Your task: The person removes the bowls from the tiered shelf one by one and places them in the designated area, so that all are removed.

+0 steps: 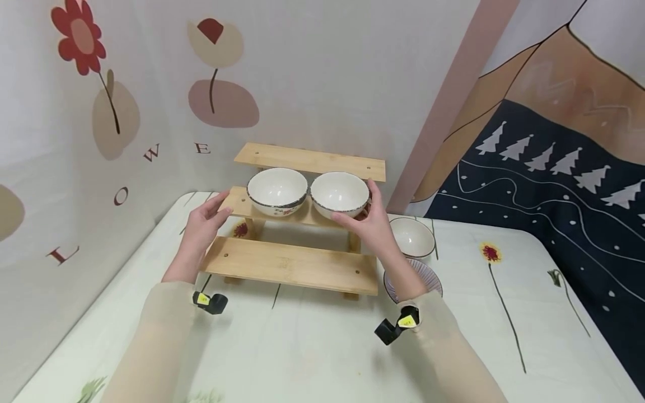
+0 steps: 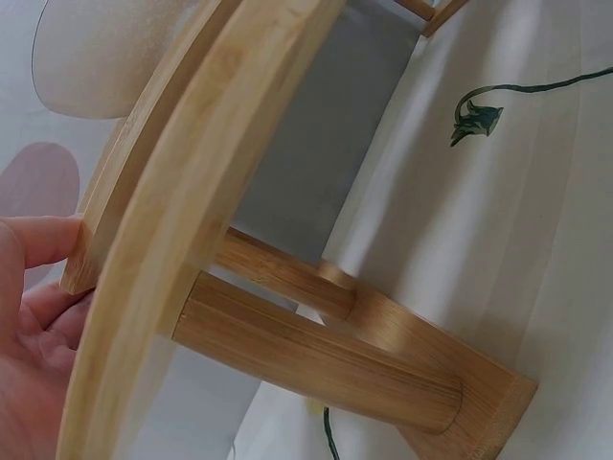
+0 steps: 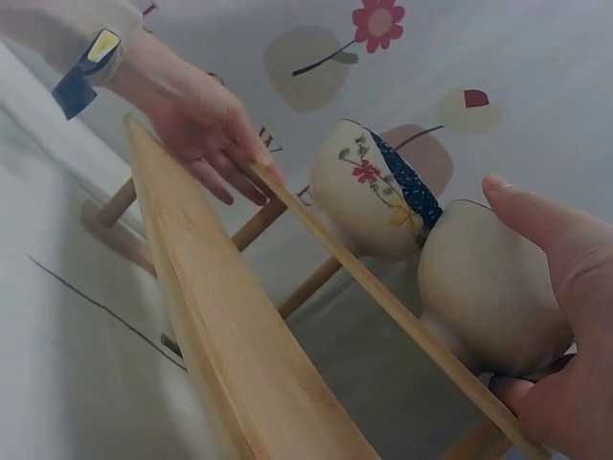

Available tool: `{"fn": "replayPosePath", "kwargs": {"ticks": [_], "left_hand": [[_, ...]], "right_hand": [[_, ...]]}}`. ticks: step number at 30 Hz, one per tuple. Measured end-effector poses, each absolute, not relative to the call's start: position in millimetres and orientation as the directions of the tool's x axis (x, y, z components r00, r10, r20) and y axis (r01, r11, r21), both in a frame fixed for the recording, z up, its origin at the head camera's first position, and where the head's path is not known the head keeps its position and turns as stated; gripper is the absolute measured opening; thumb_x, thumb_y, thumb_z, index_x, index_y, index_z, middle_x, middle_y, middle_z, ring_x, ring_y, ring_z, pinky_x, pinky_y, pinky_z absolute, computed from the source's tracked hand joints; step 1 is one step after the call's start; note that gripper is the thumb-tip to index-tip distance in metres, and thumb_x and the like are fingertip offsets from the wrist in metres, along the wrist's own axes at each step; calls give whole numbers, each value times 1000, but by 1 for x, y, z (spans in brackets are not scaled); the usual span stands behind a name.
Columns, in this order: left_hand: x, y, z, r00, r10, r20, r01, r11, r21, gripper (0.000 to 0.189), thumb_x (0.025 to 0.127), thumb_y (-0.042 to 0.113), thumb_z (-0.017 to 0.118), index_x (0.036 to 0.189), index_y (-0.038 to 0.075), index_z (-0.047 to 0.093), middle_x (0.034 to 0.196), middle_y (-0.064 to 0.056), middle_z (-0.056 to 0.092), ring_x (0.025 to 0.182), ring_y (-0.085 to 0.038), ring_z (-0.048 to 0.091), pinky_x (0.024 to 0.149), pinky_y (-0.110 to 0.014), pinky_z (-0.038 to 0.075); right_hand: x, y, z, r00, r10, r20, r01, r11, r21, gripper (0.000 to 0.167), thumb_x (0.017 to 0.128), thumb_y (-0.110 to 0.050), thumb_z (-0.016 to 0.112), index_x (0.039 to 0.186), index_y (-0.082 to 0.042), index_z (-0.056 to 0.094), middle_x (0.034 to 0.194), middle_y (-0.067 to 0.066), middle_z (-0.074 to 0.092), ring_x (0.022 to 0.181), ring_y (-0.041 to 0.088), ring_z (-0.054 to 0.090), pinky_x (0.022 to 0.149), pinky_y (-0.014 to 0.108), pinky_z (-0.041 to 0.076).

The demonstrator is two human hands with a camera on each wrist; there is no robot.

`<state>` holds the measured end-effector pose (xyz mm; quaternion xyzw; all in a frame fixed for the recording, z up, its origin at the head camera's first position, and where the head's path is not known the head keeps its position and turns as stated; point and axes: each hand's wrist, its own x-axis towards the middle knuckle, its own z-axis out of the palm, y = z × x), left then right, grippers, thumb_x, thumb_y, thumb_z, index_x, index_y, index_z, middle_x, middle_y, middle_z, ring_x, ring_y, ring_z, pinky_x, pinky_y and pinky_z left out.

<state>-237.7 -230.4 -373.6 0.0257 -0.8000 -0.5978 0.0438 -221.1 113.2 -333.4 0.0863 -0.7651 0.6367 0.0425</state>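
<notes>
Two white bowls stand side by side on the middle board of a three-tier wooden shelf (image 1: 289, 263). My right hand (image 1: 370, 221) holds the right bowl (image 1: 340, 192), thumb at its near side and fingers round its right side. Touching or nearly touching it is the left bowl (image 1: 277, 189), which shows a flower pattern and a dark blue patch in the right wrist view (image 3: 369, 187). With its thumb on top and other fingers below, my left hand (image 1: 204, 218) grips the left end of the middle board; the left wrist view shows fingers at that board end (image 2: 81, 259).
To the right of the shelf, a white bowl with a dark rim (image 1: 412, 238) sits on the table. Nearer me is a purple-striped bowl (image 1: 428, 278), partly hidden by my right forearm. A printed cloth wall (image 1: 322, 73) rises close behind the shelf.
</notes>
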Motion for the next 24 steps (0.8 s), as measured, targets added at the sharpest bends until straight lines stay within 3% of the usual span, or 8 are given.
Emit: {"fn": "replayPosePath", "kwargs": {"ticks": [8, 24], "left_hand": [[-237, -230, -375, -995, -99, 33, 4, 285, 958, 58, 105, 31, 49, 157, 14, 31, 164, -9, 26, 151, -29, 29, 126, -46, 30], [-238, -230, -374, -995, -98, 30, 2, 278, 960, 58, 105, 32, 49, 157, 15, 30, 164, -9, 27, 151, -30, 31, 125, -45, 31]], "right_hand": [[-226, 107, -333, -987, -27, 157, -159, 241, -957, 116, 78, -24, 86, 161, -14, 5, 162, 15, 26, 143, 28, 41, 120, 41, 39], [-231, 102, -335, -984, 18, 176, -159, 342, -926, 121, 75, -30, 87, 161, -17, 3, 164, 15, 24, 147, 31, 33, 123, 51, 33]]}}
